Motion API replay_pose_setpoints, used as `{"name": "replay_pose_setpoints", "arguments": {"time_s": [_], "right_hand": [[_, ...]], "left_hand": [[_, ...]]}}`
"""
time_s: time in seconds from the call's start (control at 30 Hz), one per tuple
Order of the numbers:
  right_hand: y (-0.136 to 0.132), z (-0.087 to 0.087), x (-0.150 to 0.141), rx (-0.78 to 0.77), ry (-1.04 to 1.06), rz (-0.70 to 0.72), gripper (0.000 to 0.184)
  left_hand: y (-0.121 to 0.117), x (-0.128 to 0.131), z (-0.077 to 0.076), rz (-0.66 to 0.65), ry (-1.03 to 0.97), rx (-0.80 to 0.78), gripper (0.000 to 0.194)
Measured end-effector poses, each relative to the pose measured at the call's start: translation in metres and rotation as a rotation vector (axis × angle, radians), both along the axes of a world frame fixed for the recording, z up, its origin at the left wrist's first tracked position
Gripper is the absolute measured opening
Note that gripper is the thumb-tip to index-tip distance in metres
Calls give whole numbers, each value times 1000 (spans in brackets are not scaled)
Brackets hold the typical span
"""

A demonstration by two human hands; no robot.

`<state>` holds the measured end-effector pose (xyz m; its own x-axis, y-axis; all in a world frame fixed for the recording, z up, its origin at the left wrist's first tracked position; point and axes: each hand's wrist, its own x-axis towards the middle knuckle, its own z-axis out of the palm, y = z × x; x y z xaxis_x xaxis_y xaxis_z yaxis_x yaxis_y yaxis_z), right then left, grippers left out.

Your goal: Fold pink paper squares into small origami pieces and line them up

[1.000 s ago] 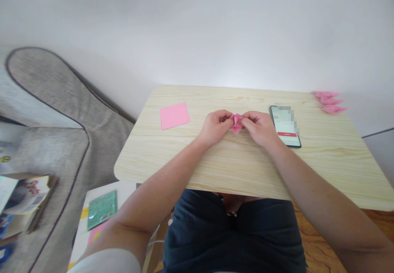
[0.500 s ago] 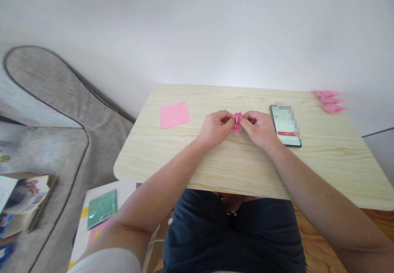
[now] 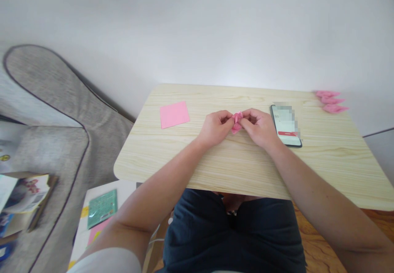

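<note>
Between my hands, over the middle of the table [image 3: 240, 170], is a small piece of folded pink paper [image 3: 237, 126] with pointed creases. My left hand [image 3: 217, 127] pinches its left side between thumb and fingers. From the other side my right hand [image 3: 257, 126] grips it the same way, thumb toward me. Fingers cover much of the paper, so its full shape is hidden. A flat stack or sheet of square pink paper [image 3: 174, 115] lies to the left of my left hand.
A phone [image 3: 286, 126] with a lit screen lies just right of my right hand. Several folded pink paper pieces [image 3: 334, 108] sit at the table's far right corner. On the left are a grey sofa [image 3: 101, 141] and a green packet [image 3: 102, 208] on a lower surface.
Both hands stay in place on the folded paper. The right fingers have shifted very slightly at its upper edge.
</note>
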<state>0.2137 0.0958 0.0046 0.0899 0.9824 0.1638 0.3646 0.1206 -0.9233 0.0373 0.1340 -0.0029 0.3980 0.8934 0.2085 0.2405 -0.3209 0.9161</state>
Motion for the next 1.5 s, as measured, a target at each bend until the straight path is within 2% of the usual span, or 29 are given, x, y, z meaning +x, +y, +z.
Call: {"name": "replay_pose_setpoints", "arguments": {"time_s": [0.2, 0.4, 0.53, 0.7, 0.83, 1.0, 1.13, 1.23, 1.33, 1.43, 1.5], "right_hand": [[3, -1, 2, -34, 171, 91, 23], [4, -2, 3, 8, 184, 98, 25], [1, 1, 4, 192, 67, 41, 32], [-5, 10, 6, 371, -196, 82, 12], [-7, 12, 9, 391, -307, 143, 6], [-8, 12, 9, 392, -350, 193, 1], [-9, 13, 5, 372, -380, 235, 5], [-8, 10, 2, 383, -403, 146, 7], [-5, 7, 2, 412, -406, -61, 7], [-3, 4, 3, 433, -417, -227, 9], [-2, 3, 2, 440, -427, -268, 8]], "left_hand": [[4, -1, 3, -44, -77, -121, 29], [2, -2, 6, -86, -134, -222, 24], [3, -4, 9, -99, -158, -327, 21], [5, -8, 14, -105, -105, -358, 19], [6, -9, 17, -79, -135, -393, 10], [9, -9, 14, 42, -213, -443, 17], [11, -10, 13, 50, -275, -480, 16], [11, -10, 15, 78, -287, -481, 14], [9, -10, 16, 116, -267, -433, 21], [3, -8, 16, 48, -208, -321, 28], [0, -5, 15, -23, -164, -198, 29]]}}
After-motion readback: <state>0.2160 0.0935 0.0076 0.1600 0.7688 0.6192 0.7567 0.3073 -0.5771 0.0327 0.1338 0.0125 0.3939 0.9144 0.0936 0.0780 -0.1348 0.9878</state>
